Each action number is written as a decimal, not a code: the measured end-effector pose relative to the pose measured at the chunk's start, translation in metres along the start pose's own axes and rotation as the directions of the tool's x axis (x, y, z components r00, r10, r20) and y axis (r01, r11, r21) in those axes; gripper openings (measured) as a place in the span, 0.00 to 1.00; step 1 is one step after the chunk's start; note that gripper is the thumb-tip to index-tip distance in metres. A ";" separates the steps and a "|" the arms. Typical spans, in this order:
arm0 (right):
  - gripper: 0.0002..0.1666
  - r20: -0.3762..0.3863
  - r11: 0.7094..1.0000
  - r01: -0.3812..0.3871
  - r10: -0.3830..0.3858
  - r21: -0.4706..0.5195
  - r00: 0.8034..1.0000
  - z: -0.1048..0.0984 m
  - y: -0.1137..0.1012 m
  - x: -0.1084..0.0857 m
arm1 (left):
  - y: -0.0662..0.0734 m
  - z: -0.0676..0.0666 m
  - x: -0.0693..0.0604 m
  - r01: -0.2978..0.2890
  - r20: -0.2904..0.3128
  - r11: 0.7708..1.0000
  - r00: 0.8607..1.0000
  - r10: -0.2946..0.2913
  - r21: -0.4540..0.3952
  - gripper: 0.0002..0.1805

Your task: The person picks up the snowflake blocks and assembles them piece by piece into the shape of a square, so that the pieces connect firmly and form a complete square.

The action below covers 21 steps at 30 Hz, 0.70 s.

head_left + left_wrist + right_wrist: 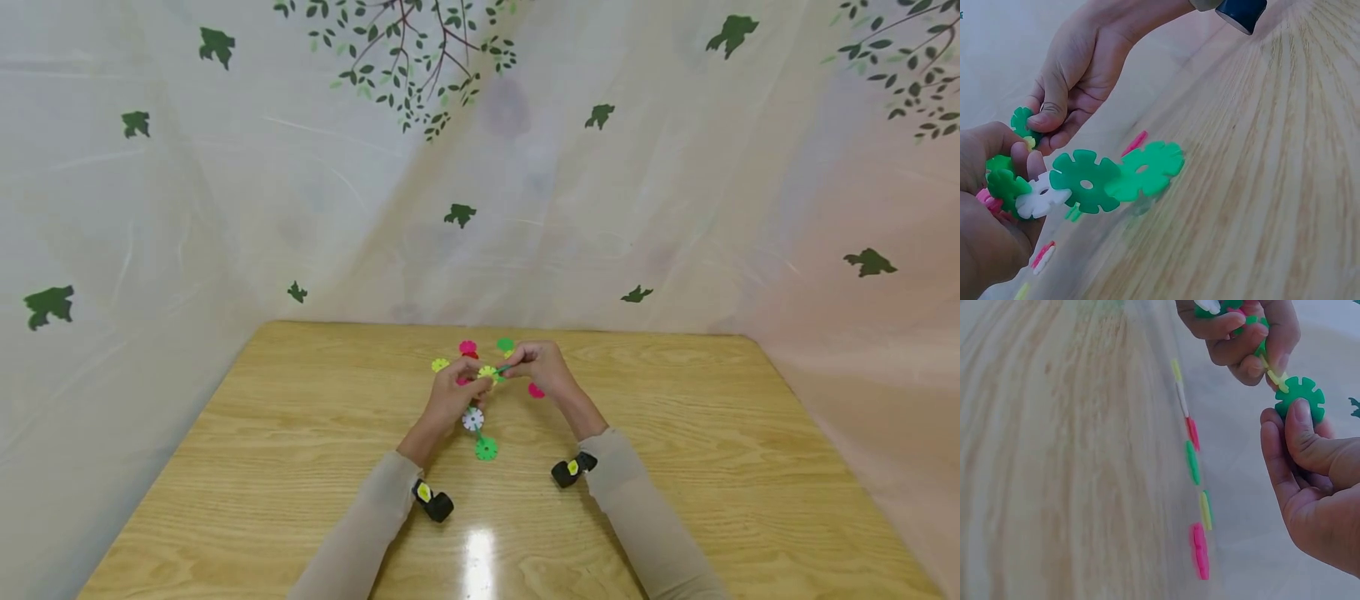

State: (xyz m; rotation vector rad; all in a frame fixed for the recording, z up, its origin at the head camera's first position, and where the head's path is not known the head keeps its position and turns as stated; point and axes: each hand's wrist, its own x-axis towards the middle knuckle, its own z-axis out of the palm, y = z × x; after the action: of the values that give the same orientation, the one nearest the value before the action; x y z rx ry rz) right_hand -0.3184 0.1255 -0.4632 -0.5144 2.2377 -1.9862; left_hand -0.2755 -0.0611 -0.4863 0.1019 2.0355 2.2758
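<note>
My left hand [446, 398] grips a chain of joined, notched plastic flower discs above the table. Two green discs [1079, 178] form the chain's free end in the left wrist view, followed by a white disc [1036, 201]; more green and pink pieces are partly hidden by the fingers. At the other end, a yellow disc [487, 374] faces my right hand [547, 368]. Thumb and fingers of that hand pinch a single green disc [1311, 394], whose edge meets the yellow one. Whether their slots are locked together cannot be told.
Loose discs lie on the wooden table [300, 467] behind and beside the hands, among them a pink disc [468, 346], a green disc [506, 343], a yellow disc [439, 365] and another pink disc [536, 390]. A printed cloth [360, 217] hangs beyond the table's far edge.
</note>
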 end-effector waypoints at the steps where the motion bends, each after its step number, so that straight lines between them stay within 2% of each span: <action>1: 0.04 0.003 1.000 0.004 -0.004 -0.001 1.000 0.000 0.000 0.000 | 0.000 0.000 0.000 0.000 0.002 1.000 1.000 0.000 -0.003 0.09; 10: 0.06 0.008 1.000 0.018 -0.018 0.006 1.000 0.002 0.002 0.000 | -0.001 0.000 0.000 -0.026 0.011 1.000 1.000 0.026 -0.016 0.08; 18: 0.02 0.007 0.997 -0.056 0.057 -0.050 0.998 -0.002 -0.005 -0.001 | 0.000 -0.001 0.002 -0.012 0.028 1.000 1.000 0.011 0.022 0.09; 21: 0.04 0.013 0.996 -0.063 0.064 -0.069 0.998 -0.002 -0.004 0.000 | 0.001 -0.003 0.002 -0.001 0.030 0.999 1.000 -0.001 0.051 0.11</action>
State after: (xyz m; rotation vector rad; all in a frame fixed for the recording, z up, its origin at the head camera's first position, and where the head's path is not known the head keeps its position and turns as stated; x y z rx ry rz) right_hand -0.3181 0.1272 -0.4590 -0.4575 2.2904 -1.8750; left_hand -0.2782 -0.0640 -0.4858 0.1391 2.0785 2.2090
